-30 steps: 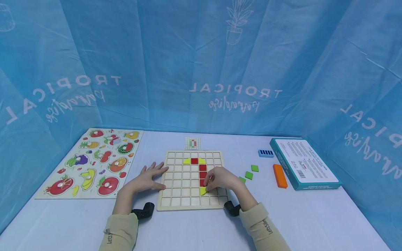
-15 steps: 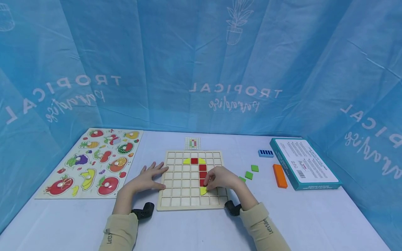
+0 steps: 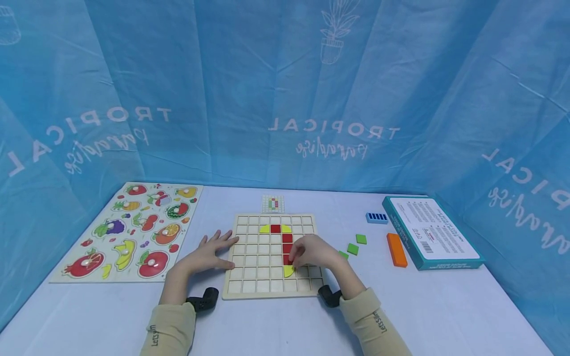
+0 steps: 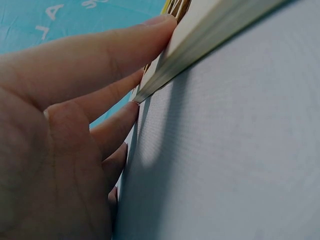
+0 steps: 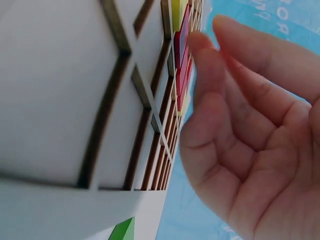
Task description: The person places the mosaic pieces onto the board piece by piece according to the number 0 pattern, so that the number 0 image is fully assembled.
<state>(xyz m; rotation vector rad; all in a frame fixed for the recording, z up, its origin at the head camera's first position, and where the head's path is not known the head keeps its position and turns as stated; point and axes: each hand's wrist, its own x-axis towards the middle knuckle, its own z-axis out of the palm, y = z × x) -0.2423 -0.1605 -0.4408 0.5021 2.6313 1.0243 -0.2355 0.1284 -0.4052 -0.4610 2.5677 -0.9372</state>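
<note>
A wooden grid board (image 3: 250, 286) lies mid-table. My left hand (image 3: 209, 254) rests spread at its left side, and in the left wrist view the thumb (image 4: 162, 30) touches the rim. My right hand (image 3: 311, 253) is over the board's right half, fingers bent, fingertips right at a yellow quarter-round tile (image 3: 288, 271) in a cell. In the right wrist view nothing shows between the thumb and fingers (image 5: 200, 50), and the tile (image 5: 178, 12) lies in the grid. Red square tiles (image 3: 287, 238) run in a column above it. Another red tile (image 3: 275, 229) sits between two yellow ones.
A small pattern card (image 3: 273, 203) lies behind the board. Several green tiles (image 3: 361, 239) are at right, near an orange block (image 3: 397, 250), a blue block (image 3: 377, 217) and a teal box (image 3: 438, 232). A fruit puzzle (image 3: 107, 242) lies at left.
The yellow tile under my right fingertips has turned from askew to lying squarely in its cell below the red column. My left hand has stayed still.
</note>
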